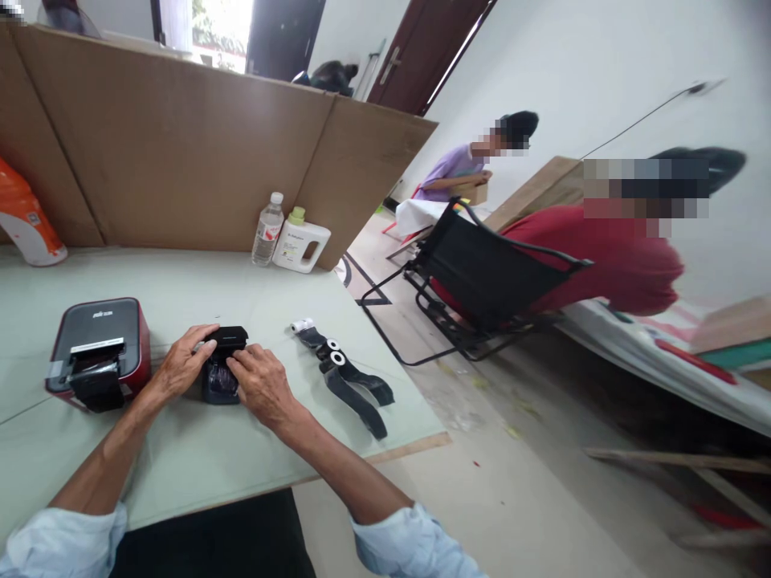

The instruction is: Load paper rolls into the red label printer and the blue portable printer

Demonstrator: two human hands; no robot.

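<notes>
My left hand [182, 363] and my right hand [260, 384] both rest on a small black cartridge-like device [222, 365] on the pale green table [181, 449]. Left fingers curl over its left side; right fingers press on its top and right side. A red and black label printer [99, 349] with its front flap open sits just left of my left hand. To the right of my right hand lies a black ribbon strip with two white spools [343, 373].
A water bottle [267, 229] and a white detergent jug [299, 240] stand at the brown cardboard partition [181, 144]. An orange and white bottle [27, 217] leans far left. Two people sit at the right, one in a black folding chair [482, 281].
</notes>
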